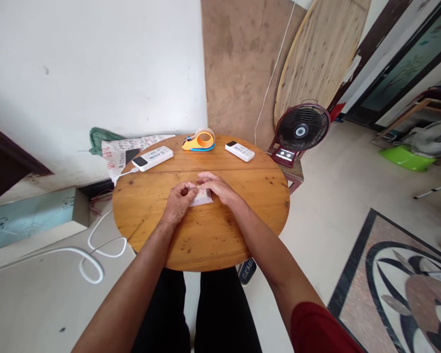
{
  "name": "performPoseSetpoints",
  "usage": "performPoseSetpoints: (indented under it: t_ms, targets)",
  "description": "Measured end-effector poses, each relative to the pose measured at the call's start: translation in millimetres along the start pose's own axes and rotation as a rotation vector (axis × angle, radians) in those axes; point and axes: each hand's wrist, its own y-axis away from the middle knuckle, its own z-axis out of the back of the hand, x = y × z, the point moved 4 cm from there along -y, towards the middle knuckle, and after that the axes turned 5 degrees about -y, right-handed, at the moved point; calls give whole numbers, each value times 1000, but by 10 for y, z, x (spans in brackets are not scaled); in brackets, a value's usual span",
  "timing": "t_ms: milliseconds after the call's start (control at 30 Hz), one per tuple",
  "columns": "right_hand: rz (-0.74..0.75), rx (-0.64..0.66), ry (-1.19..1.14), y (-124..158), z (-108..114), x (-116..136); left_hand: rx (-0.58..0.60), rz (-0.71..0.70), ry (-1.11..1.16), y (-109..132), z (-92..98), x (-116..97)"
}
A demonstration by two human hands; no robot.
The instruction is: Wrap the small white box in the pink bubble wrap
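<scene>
In the head view a small whitish packet with faint reddish print lies on the round wooden table. My left hand grips its left side, thumb and bent fingers closed at the edge. From the right, my right hand reaches over the packet's far side, its thumb side pressed against it and its fingers pointing left. Both hands cover much of the packet's far part, so what the fingertips pinch there is partly hidden.
Beyond my hands stands an orange and blue tape dispenser. A white device with a dark screen lies at left, with a white cable off the table edge; a similar white device lies right. A dark red fan stands beside the table.
</scene>
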Motion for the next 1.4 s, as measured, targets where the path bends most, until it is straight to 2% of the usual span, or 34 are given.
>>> performPoseSetpoints:
  t_ms: [1033, 1400]
  targets:
    - [6, -26, -10, 39, 10, 54, -8, -1, -15, 4, 15, 27]
    - [15, -19, -24, 45, 11, 59, -139, 105, 80, 60, 57, -84]
